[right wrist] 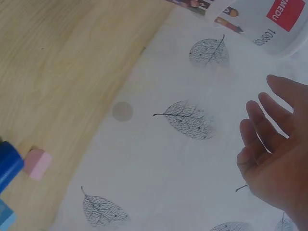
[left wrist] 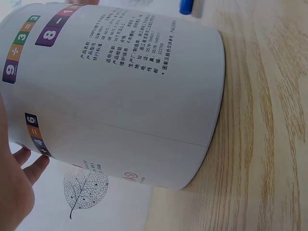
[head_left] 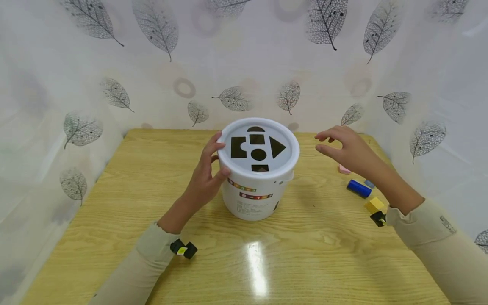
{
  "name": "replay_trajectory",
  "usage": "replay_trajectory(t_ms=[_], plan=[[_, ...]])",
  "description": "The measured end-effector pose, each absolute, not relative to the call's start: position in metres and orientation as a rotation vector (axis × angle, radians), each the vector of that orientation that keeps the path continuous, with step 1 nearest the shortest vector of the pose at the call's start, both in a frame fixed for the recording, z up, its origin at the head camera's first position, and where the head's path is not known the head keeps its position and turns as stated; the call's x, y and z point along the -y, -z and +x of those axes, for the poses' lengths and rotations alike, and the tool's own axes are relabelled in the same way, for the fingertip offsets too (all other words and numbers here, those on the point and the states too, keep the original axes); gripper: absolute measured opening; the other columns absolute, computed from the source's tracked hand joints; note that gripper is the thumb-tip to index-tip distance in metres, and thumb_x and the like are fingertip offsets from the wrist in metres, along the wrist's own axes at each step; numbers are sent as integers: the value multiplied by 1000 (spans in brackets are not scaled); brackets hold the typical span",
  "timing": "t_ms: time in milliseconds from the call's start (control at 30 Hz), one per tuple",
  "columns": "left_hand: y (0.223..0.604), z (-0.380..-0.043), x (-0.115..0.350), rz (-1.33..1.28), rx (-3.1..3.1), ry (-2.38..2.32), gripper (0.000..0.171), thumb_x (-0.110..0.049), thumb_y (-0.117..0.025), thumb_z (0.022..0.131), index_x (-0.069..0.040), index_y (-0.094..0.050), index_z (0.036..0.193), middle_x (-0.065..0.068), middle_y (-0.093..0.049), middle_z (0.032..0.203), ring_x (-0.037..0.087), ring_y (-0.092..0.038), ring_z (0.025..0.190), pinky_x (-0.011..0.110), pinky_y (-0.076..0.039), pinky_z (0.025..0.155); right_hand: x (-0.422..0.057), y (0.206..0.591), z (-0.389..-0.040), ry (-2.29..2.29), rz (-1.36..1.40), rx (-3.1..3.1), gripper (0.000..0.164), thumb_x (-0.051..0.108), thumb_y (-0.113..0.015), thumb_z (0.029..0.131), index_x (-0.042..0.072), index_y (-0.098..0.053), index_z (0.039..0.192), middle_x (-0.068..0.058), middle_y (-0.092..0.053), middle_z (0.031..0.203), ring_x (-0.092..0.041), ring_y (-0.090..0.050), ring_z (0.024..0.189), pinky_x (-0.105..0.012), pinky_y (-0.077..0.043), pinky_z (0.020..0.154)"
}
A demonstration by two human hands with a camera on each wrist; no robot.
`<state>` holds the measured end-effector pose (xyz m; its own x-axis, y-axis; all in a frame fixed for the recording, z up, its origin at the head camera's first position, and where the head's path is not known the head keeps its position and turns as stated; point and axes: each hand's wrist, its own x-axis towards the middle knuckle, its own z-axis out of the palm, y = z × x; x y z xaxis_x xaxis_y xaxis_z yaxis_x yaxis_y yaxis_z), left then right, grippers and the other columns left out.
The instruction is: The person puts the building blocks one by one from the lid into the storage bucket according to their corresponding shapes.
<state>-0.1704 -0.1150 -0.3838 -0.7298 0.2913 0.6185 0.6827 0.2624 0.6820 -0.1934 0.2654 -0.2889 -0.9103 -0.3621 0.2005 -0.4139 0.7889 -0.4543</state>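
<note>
A white shape-sorter bucket (head_left: 251,199) stands upright on the table, its lid (head_left: 228,163) cut with several shaped holes, among them a triangle, a circle and a square. My left hand (head_left: 206,176) grips the bucket's upper left side near the rim, thumb on the near face. In the left wrist view that hand (left wrist: 14,183) lies along the printed bucket wall (left wrist: 125,106). My right hand (head_left: 348,150) hovers to the right of the bucket, apart from it. Its fingers are loosely bent, with nothing between them; the right wrist view shows this hand (right wrist: 274,139) bare too.
Right of the bucket, near or below my right forearm, lie a blue cylinder (head_left: 359,189), a yellow block (head_left: 375,205), a pink block (head_left: 344,169) and a light blue block (head_left: 369,184). A leaf-patterned curtain (head_left: 152,97) hangs along the wooden table's (head_left: 297,254) back and sides.
</note>
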Motion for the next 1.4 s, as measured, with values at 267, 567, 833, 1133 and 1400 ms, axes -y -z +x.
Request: replay_trajectory(t_ms=[267,567,833,1133,1400], plan=[[382,-172,116,-892,2161,1443,78,-73,-41,95,-13,-31,144,2,-17,168,26,-30,149,51,-42,105,-310,319,-185,-755,471,3005,41,31,-61,102,4,-61,133,-21,-58,134,-36,-51,115,-58,-41,95],[384,-172,116,-887,2163,1452,79,-73,-40,95,-13,-31,145,0,-17,168,25,-29,149,51,-42,104,-357,361,-178,-720,292,3116,51,43,-59,101,3,-61,133,-23,-60,131,-37,-53,113,-54,-47,85],[387,-171,115,-890,2144,1460,78,-71,-42,96,-12,-30,146,4,-17,168,25,-30,148,51,-41,102,-380,388,-174,-695,241,3189,50,34,-59,103,-5,-57,134,-29,-58,127,-40,-56,110,-56,-49,86],[387,-171,114,-894,2138,1474,79,-71,-42,96,-12,-30,146,3,-17,168,25,-29,149,50,-41,101,-387,401,-177,-677,235,3225,47,27,-64,100,-8,-58,133,-31,-60,123,-39,-58,104,-50,-50,82],[387,-172,113,-898,2121,1484,78,-70,-42,96,-11,-31,145,4,-18,168,24,-29,148,48,-40,101,-391,410,-177,-643,258,3273,51,26,-64,100,-7,-53,138,-33,-58,128,-42,-61,106,-51,-53,81]])
